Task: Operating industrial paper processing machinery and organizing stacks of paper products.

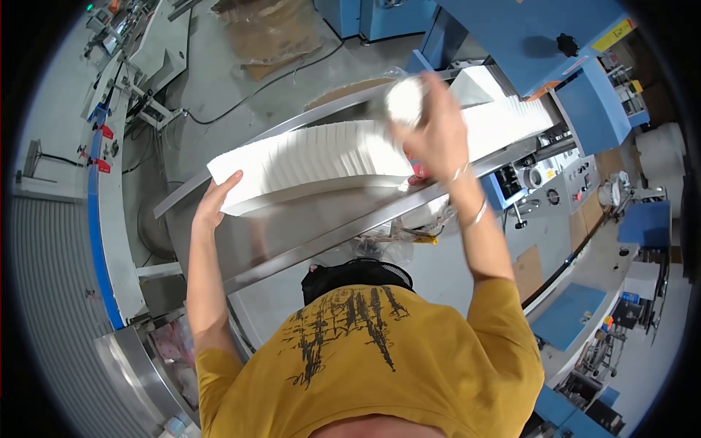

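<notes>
A long row of white, soft-looking paper packs (314, 157), packed face to face and slightly bowed, lies along the metal trough. My left hand (212, 198) is closed around the row's left end, its thumb against the near side and the other fingers mostly hidden. Above the row's right end, my right hand (438, 131) is blurred by motion. Its thumb and fingers are closed on a white piece (405, 101), whose exact kind I cannot make out. Something small and red (418, 169) shows just below that hand.
The trough's metal rail (336, 237) runs between me and the row. To the right, more white paper (511, 109) comes out beneath a blue machine (540, 44). A control panel (566, 182) with knobs stands nearby. A cable (270, 80) crosses the floor beyond.
</notes>
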Motion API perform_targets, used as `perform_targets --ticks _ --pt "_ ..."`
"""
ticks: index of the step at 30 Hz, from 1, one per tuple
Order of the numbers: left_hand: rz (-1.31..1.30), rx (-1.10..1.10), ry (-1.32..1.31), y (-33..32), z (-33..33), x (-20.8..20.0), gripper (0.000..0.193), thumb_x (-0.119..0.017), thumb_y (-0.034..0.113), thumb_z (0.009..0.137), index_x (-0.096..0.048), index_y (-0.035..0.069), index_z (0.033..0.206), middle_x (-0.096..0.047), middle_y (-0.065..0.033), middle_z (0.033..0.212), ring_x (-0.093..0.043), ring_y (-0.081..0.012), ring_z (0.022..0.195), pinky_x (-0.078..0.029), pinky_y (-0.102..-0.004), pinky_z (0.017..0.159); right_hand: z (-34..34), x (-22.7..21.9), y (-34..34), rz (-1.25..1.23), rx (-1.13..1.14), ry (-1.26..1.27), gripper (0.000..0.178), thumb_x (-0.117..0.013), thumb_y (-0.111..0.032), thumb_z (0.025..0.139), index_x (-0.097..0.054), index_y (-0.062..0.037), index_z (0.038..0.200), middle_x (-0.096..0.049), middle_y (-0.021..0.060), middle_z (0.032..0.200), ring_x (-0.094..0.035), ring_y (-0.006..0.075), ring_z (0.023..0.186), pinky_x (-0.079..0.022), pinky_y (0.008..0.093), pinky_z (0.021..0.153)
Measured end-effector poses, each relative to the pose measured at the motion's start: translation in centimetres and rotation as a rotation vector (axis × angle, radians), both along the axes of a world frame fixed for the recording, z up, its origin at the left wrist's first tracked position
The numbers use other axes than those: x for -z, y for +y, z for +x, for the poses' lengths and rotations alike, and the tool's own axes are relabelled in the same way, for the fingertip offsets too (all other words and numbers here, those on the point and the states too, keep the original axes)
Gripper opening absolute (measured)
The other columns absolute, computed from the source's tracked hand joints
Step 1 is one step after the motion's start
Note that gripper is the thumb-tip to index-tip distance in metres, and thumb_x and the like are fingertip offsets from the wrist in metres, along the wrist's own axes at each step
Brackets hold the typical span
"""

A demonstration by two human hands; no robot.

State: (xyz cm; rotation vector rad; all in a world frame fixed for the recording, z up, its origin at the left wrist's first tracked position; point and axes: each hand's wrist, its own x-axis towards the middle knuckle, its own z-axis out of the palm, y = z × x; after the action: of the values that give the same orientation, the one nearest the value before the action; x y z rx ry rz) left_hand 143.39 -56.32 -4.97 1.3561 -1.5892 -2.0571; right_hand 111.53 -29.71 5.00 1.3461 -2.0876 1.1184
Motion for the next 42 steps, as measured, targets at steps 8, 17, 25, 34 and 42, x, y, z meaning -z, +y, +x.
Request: perform_targets --ticks 8,17,25,34,42 --pt "-0.039 -0.016 -0.052 0.9 -1.1 -1.3 0.092 -0.076 0.035 0.079 -0.024 0.001 0.146 -0.040 -0.0144 0.143 -0.037 -0.0265 0.133 -0.029 -0.0347 0.109 -20.6 9.9 -2.4 0.422 0.354 -0.204 0.071 -0.073 -0.045 0.066 -0.050 0.0004 0.116 -0.063 0.0291 0.097 -0.063 0.0450 0.084 -0.052 0.0473 0.077" --pt "0.001 -0.007 0.016 0.5 -0.1 -0.8 0.092 -0.076 0.035 0.078 -0.024 0.000 0.145 -0.039 -0.0154 0.144 -0.034 -0.0274 0.135 -0.027 -0.0362 0.110 -2.8 5.8 0.7 0.625 0.214 -0.248 0.044 -0.056 -0.045 0.089 -0.063 -0.0021 0.082 -0.064 0.0211 0.071 -0.063 0.0397 0.064 -0.052 0.0463 0.060" --pt "-0.071 0.098 -0.015 -0.7 0.6 0.0 0.089 -0.074 0.040 0.077 -0.030 0.001 0.143 -0.043 -0.0156 0.141 -0.038 -0.0266 0.132 -0.027 -0.0365 0.108 4.2 7.4 -1.2 0.605 0.170 -0.248 0.051 -0.062 -0.050 0.084 -0.064 0.0008 0.084 -0.064 0.0215 0.069 -0.064 0.0401 0.064 -0.051 0.0452 0.058" --pt "-0.091 -0.005 -0.104 -1.0 10.4 -1.6 0.088 -0.073 0.038 0.077 -0.029 0.002 0.145 -0.041 -0.0140 0.142 -0.035 -0.0271 0.133 -0.022 -0.0361 0.110 10.1 10.5 -3.8 0.446 -0.101 -0.891 0.065 -0.064 -0.054 0.083 -0.058 0.0048 0.109 -0.067 0.0198 0.097 -0.065 0.0301 0.093 -0.050 0.0395 0.080" --pt "-0.145 -0.149 -0.055 3.5 16.3 -0.5 0.086 -0.074 0.033 0.080 -0.027 0.002 0.145 -0.042 -0.0149 0.142 -0.035 -0.0253 0.134 -0.023 -0.0361 0.111 11.4 12.3 -4.6 0.374 -0.472 -1.465 0.101 -0.071 -0.046 0.081 -0.015 0.0083 0.145 -0.034 0.0230 0.145 -0.025 0.0277 0.139 -0.019 0.0354 0.114"
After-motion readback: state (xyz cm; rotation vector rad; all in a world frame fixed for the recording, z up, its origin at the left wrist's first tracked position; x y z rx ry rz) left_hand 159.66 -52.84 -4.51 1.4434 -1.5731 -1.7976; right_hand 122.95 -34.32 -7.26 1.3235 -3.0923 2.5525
